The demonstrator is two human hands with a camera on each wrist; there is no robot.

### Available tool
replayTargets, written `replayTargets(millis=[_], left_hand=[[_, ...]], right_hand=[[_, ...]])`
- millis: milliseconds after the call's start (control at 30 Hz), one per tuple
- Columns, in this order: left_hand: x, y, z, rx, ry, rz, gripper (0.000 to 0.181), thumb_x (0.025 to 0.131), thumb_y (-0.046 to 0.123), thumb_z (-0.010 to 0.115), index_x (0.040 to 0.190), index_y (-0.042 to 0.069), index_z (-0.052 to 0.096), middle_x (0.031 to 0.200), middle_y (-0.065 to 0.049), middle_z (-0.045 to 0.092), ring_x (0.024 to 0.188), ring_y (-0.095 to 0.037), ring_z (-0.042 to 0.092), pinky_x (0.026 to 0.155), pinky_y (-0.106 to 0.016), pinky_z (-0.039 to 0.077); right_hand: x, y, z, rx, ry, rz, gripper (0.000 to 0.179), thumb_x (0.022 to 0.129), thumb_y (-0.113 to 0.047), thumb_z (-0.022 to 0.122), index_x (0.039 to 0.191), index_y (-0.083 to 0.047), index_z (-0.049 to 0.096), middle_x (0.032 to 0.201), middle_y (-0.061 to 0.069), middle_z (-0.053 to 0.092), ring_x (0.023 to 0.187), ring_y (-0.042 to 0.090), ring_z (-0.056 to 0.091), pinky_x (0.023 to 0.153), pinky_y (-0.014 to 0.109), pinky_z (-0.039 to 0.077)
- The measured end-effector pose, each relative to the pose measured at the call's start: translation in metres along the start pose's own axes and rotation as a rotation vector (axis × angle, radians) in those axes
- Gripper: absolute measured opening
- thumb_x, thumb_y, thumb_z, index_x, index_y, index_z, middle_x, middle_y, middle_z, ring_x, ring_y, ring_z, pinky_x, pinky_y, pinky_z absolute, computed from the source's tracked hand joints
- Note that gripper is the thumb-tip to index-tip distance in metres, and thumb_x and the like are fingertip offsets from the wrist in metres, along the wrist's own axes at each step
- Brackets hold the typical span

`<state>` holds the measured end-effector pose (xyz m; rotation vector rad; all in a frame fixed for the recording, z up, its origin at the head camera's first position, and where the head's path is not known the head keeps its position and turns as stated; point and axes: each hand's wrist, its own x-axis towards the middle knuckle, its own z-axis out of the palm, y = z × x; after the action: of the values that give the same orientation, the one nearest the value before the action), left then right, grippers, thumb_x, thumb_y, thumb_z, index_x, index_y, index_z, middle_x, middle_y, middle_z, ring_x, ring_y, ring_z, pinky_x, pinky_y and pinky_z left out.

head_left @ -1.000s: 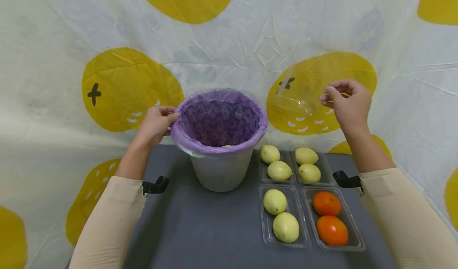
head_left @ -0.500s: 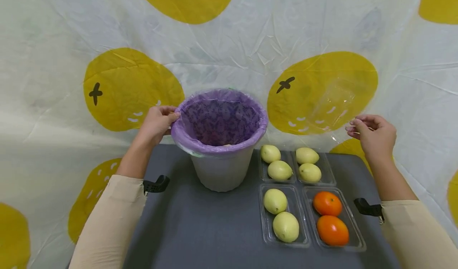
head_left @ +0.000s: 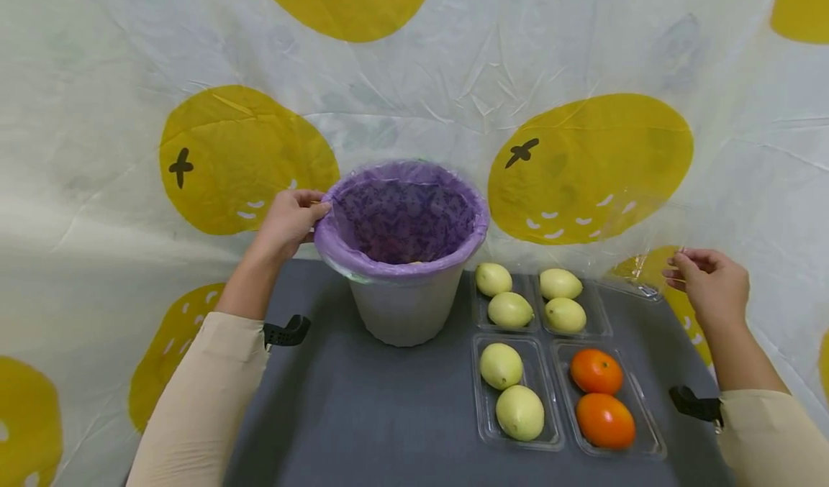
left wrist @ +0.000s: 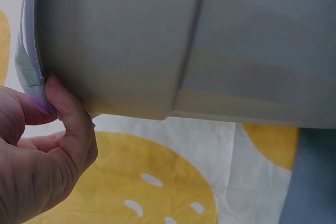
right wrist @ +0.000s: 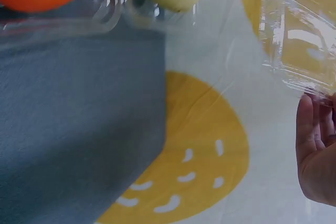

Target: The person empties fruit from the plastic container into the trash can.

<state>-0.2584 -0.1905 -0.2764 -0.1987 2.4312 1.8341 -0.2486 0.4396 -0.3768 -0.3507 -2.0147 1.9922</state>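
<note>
My left hand (head_left: 289, 222) pinches the rim of a pale waste bin (head_left: 404, 311), with its thumb over the purple bag liner (head_left: 401, 265) folded around the top. In the left wrist view, the fingers (left wrist: 71, 121) curl under that rim beside the bin's side wall. On the right, my right hand (head_left: 711, 289) holds a clear plastic tray (right wrist: 299, 35) by its edge, up beside the table's far right corner. The tray is nearly see-through against the printed cloth in the head view. A little of something pale shows inside the bin; the rest of its bottom is hidden.
Clear trays on the dark grey table (head_left: 382, 408) hold pale yellow lemons (head_left: 520, 413) in pairs. Another tray nearest the right arm carries two oranges (head_left: 605, 421). A cloth printed with yellow fruit (head_left: 589, 167) hangs right behind the table.
My right hand has come down and to the right with the clear tray, from above the fruit to the table's right side. The left hand has kept its grip on the bin rim.
</note>
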Motion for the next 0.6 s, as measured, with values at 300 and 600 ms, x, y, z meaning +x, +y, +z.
replayTargets(millis=[300,600], left_hand=[[0.000,0.000,0.000,-0.008,-0.011,0.014,0.050,0.109,0.020,0.054,0.153,0.000,0.045,0.124,-0.009,0.054,0.081,-0.006,0.068,0.071,-0.022,0.062],[0.000,0.000,0.001,0.009,0.004,0.016,0.049,0.108,0.020,0.055,0.152,0.001,0.048,0.127,-0.011,0.054,0.082,-0.006,0.068,0.072,-0.022,0.062]], right_hand=[[0.014,0.020,-0.030,-0.165,0.026,0.092,0.005,0.101,-0.019,0.066,0.097,-0.019,0.066,0.072,-0.018,0.069,0.059,0.002,0.070,0.053,0.019,0.058],[0.027,0.041,-0.053,-0.341,0.017,0.211,0.016,0.105,-0.026,0.059,0.107,-0.010,0.059,0.068,-0.022,0.064,0.059,0.000,0.067,0.056,0.022,0.060]])
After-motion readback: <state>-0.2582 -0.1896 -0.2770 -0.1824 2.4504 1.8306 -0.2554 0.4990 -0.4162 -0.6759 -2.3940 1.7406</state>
